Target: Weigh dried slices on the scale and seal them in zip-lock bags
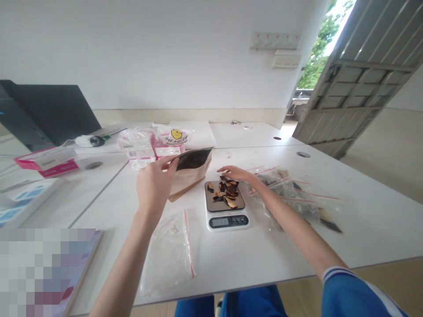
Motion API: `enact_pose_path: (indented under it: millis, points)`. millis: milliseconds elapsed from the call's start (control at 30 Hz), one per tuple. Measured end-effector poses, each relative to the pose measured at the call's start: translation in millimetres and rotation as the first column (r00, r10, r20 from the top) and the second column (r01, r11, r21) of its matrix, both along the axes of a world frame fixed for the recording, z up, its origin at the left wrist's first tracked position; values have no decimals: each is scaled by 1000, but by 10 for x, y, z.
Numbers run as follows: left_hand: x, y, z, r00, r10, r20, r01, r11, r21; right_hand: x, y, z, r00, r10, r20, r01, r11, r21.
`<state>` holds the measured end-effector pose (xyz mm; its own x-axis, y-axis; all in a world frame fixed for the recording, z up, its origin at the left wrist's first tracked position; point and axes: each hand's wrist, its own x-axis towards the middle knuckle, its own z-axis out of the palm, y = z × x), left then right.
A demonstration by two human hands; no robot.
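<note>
My left hand (157, 180) pinches the rim of a brown paper pouch (190, 178), whose dark-lined mouth stands open toward me. Several dried, curled brown pieces (228, 191), like dried peel or mushroom, lie on the plate of a white digital kitchen scale (228, 221). Its display is lit, but the reading is too small to make out. Over the far edge of the scale, my right hand (236, 172) is open with fingers stretched left, close to the dried pieces. A clear zip bag (168, 255) lies flat in front of the pouch, left of the scale.
Several clear zip bags (297, 198) with dark pieces are heaped under and beside my right forearm. Pink-and-white boxes (49, 160) and plastic-wrapped packs (139, 143) stand at the back left, near a black monitor (56, 112). A pixelated flat item (49, 268) lies front left.
</note>
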<state>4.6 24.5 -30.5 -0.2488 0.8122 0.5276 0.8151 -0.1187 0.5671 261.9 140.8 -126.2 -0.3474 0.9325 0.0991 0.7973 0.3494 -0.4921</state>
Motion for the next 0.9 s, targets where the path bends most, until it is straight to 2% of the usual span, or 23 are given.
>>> enact_pose_path:
  millis: [133, 267, 367, 467, 500, 533, 600, 700, 800, 900]
  points:
    - [-3, -15, 1, 1000, -5, 1, 5, 1000, -6, -132, 236, -48, 996, 47, 76, -40, 995, -87]
    - [-14, -21, -6, 1000, -7, 3, 7, 1000, -4, -174, 194, 12, 999, -3, 36, 4, 1000, -23]
    - [-25, -20, -18, 1000, 2, 12, -2, 1000, -7, -197, -74, 150, 996, -42, -75, 50, 994, 98]
    - [-17, -15, -19, 1000, -5, 17, 5, 1000, -5, -274, -504, 255, 986, 5, -166, 23, 986, 165]
    - [-8, -13, -15, 1000, -7, 13, 7, 1000, -3, -311, -653, 262, 981, 55, -185, -23, 985, 172]
    - [4, -13, -9, 1000, -8, 9, 8, 1000, 0, -351, -790, 254, 967, 159, -197, -123, 975, 184]
    - [29, -15, 4, 1000, 0, -6, 0, 1000, -5, -428, -999, 203, 948, 294, -121, -267, 943, 197]
    - [48, -25, 11, 1000, 12, -20, -13, 1000, -16, -488, -1124, 108, 935, 354, 36, -354, 914, 198]
    - [23, -38, -4, 1000, -3, -9, 3, 1000, -7, -426, -1105, 71, 946, 319, 52, -320, 903, 286]
    - [-16, -47, -22, 1000, -18, 7, 18, 1000, 4, -243, -1060, 53, 980, 189, -63, -151, 911, 384]
